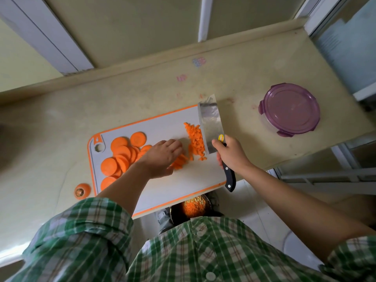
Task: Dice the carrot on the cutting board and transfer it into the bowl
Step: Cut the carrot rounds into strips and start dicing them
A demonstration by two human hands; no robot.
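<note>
Closest in, the bowl (193,207), dice inside, peeks from under the six o'clock edge of the cutting board (162,188). Mid-board, the left hand (160,157) curls its fingers down on the carrot sticks (180,162), with carrot slices (120,153) at nine. The right hand (232,153) wraps the handle of the cleaver (211,123), blade against the diced carrot (195,139) at two. Farther out at two sits a purple-lidded container (291,110).

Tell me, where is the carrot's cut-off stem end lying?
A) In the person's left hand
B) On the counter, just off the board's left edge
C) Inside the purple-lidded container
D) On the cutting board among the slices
B: the carrot end sits on the bare counter, outside the orange rim of the cutting board.
</note>
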